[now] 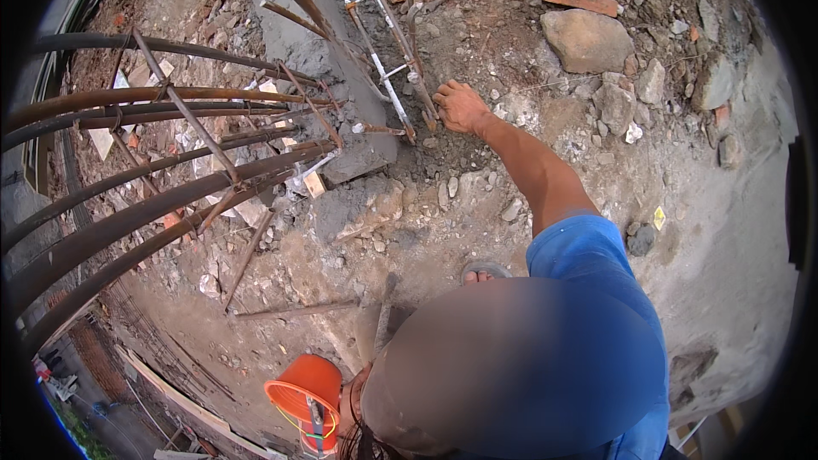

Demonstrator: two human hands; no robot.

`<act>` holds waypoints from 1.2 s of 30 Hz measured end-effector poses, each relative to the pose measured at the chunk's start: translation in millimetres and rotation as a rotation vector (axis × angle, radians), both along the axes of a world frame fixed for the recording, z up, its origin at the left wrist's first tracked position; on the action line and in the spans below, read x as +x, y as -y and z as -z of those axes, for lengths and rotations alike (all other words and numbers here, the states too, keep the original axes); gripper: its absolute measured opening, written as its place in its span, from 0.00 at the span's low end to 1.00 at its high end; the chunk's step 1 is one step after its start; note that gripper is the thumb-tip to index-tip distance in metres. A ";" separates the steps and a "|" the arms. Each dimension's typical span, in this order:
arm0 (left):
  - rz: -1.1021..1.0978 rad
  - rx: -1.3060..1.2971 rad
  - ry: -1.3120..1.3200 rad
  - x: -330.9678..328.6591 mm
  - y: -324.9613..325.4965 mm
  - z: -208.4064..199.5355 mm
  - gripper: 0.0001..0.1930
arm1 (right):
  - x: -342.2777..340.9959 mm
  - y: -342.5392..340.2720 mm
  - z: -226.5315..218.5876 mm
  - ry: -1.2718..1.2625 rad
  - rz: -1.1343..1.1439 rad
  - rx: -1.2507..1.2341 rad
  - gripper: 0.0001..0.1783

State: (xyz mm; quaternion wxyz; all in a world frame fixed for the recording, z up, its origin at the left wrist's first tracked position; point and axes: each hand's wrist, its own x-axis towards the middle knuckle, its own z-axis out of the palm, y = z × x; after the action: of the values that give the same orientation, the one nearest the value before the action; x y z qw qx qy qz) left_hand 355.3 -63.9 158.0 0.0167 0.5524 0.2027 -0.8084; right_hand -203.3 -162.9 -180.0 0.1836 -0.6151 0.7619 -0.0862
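My right arm, in a blue sleeve, stretches away from me over the rubble. At its end my right hand (463, 108) is closed, fingers bent down beside the low end of a rusty bar (423, 102). Whatever is in its fingertips is hidden. Next to it a narrow ladder-like frame of bars (375, 49) leans on a grey concrete beam (298, 43). Down near my body, my left hand (360, 379) shows only in part, apparently closed around the lower end of a grey bar-like tool (385, 315). A blurred patch covers much of my torso.
Thick rusty rebars (170, 196) curve across the left side, tied by crossbars, their ends at the concrete. An orange bucket (307, 379) is beside my left hand. Large stones (586, 40) and a brick (579, 0) lie at the far right. My sandalled foot (484, 273) stands on uneven ground.
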 end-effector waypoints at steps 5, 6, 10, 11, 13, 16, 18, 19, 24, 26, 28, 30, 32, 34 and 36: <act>-0.470 0.248 -0.258 -14.7 18.7 -1.2 0.24 | 2.2 -2.1 -33.1 0.040 -0.007 0.184 0.28; -0.504 0.236 -0.238 -22.8 21.5 -9.3 0.24 | 1.7 -2.8 -32.1 0.058 -0.019 0.232 0.30; -0.545 0.185 -0.188 -23.5 25.5 -8.1 0.24 | -11.3 -13.4 -15.2 0.153 -0.010 0.186 0.33; -0.524 0.159 -0.254 -21.7 26.4 -6.4 0.25 | -15.1 -2.0 -19.8 0.191 -0.013 0.240 0.33; -0.504 0.156 -0.298 -23.2 29.0 -6.8 0.25 | -22.2 8.9 -24.4 0.246 -0.023 0.278 0.32; -0.509 0.210 -0.241 -34.2 36.5 -10.0 0.25 | -30.9 10.9 -23.3 0.264 -0.020 0.244 0.25; -0.514 0.227 -0.213 -44.7 42.1 -12.7 0.25 | -31.3 11.1 -22.8 0.232 0.012 0.242 0.20; -0.512 0.222 -0.199 -46.2 43.6 -14.2 0.25 | -27.5 3.4 -19.1 0.154 0.096 0.213 0.18; -0.532 0.240 -0.204 -51.2 53.5 -12.7 0.26 | -49.2 -65.0 -27.4 0.001 0.039 0.220 0.12; -0.557 0.216 -0.187 -43.6 56.3 -17.8 0.26 | -19.8 -47.9 -76.3 -0.023 -0.044 0.312 0.11; -0.550 0.220 -0.185 -39.8 58.8 -14.1 0.26 | 5.9 -42.6 -116.8 -0.114 -0.197 0.329 0.10; -0.543 0.221 -0.197 -38.7 61.0 -10.8 0.26 | 37.9 -39.0 -112.6 -0.090 -0.456 0.142 0.10; -0.518 0.236 -0.197 -42.4 64.6 -7.2 0.26 | 72.0 -42.7 -68.5 -0.012 -0.585 -0.076 0.14; -0.528 0.232 -0.199 -41.7 63.9 -7.6 0.27 | 93.6 -37.1 -44.5 -0.028 -0.578 -0.193 0.17; -0.537 0.229 -0.201 -43.2 63.1 -10.1 0.27 | 99.4 -27.9 -33.0 -0.045 -0.564 -0.261 0.18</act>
State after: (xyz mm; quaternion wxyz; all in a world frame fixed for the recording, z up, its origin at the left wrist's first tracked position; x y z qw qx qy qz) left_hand 312.1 -127.0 168.1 0.1470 0.3947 0.4318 -0.7976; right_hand -103.9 -134.9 -147.0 0.1029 -0.8224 0.5475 -0.1154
